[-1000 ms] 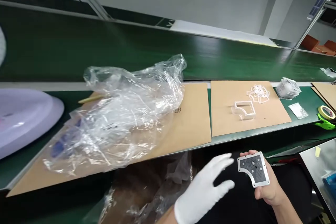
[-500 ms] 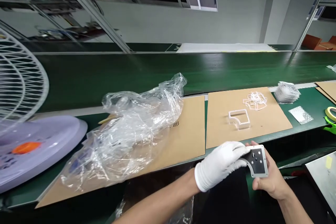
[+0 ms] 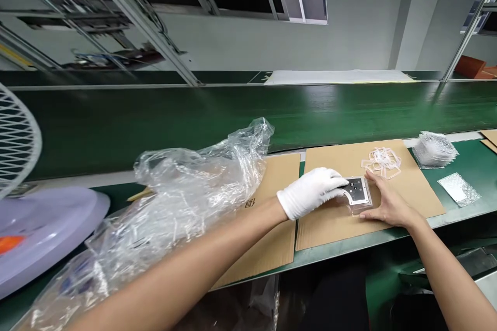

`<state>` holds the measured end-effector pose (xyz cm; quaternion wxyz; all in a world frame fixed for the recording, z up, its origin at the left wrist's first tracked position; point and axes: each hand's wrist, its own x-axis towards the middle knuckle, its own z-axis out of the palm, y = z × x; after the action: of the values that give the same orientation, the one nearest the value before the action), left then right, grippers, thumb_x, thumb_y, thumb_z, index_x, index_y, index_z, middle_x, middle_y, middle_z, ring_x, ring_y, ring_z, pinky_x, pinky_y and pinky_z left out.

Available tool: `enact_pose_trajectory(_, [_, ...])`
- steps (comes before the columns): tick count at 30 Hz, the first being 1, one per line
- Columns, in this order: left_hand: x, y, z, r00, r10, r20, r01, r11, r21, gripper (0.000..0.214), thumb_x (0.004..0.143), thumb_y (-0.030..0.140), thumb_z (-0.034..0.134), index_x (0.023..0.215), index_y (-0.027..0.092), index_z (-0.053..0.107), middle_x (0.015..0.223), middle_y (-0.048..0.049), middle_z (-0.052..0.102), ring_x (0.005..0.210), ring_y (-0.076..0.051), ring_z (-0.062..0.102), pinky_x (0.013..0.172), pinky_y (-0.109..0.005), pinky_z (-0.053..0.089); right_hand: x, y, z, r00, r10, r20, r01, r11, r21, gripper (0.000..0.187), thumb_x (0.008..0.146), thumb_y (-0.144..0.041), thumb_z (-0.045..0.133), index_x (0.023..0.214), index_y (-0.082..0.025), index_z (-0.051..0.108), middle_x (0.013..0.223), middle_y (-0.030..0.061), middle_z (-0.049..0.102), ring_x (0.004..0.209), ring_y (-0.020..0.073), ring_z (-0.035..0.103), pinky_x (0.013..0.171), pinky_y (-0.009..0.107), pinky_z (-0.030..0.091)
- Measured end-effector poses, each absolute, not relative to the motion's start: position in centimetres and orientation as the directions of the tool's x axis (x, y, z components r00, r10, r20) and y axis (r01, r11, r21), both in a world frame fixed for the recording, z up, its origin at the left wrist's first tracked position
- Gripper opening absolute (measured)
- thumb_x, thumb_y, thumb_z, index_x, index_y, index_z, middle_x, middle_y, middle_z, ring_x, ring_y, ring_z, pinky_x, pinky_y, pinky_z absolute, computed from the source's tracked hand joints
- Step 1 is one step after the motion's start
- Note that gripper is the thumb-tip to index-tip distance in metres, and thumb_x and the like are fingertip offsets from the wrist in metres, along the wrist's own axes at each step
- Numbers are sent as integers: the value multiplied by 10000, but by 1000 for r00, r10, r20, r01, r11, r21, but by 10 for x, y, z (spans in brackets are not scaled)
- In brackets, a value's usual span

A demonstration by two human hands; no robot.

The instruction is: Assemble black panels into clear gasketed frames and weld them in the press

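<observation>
Plate (image 3: 357,191) flat in clear frame (image 3: 354,210), long side across, left hand (image 3: 311,194) fingers flat on its left end, right hand (image 3: 388,207) fingers spread at its right edge, neither gripping.

left hand (image 3: 310,194) gloved — right hand (image 3: 388,207) bare — on a metal plate (image 3: 356,191) (in a clear frame (image 3: 356,208))
</observation>
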<state>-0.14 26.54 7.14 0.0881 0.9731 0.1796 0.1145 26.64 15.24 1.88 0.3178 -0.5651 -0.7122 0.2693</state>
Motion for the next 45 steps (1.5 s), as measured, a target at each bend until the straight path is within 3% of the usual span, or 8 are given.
enact_pose_trajectory(10, [2,268,62,924,353,148,318,-923,218,416,1128,459,454,1195,172,748,1069,-109,745,905,-233,685,807,-344,518,260,157,18,-149,974,168,697,224,-681,1071,699,-512,993,1599,-267,468,1537,168,605,1437,394,562,1203,605,435])
enact_pose_trajectory(32, [14,270,61,937,326,127,301,-936,185,478,1117,510,439,1159,188,789,987,-120,751,865,-248,695,789,-345,515,258,155,17,-119,980,159,710,196,-676,1081,672,-496,1018,1579,-251,483,1524,168,619,1425,390,574,1195,584,445])
enact_pose_trajectory(38, [17,274,62,950,298,88,287,-951,116,302,1062,410,609,1122,193,812,918,-102,716,787,-226,657,733,-322,491,258,156,15,-105,981,162,704,188,-684,1113,658,-489,1026,1595,-248,475,1547,172,605,1445,399,562,1210,589,435])
enact_pose_trajectory(42, [13,268,71,922,370,115,362,-928,85,300,972,484,730,1036,215,846,957,-124,687,871,-272,655,763,-359,517,260,153,18,-144,965,218,684,257,-683,1060,706,-462,1004,1605,-307,465,1569,142,594,1454,382,560,1220,596,434])
enact_pose_trajectory(45, [10,263,73,849,488,201,443,-866,231,324,1039,472,621,1073,236,841,1110,-127,707,1015,-285,680,908,-401,555,259,145,20,-190,952,238,676,303,-672,869,787,-424,956,1545,-335,540,1575,121,581,1493,359,523,1240,591,424])
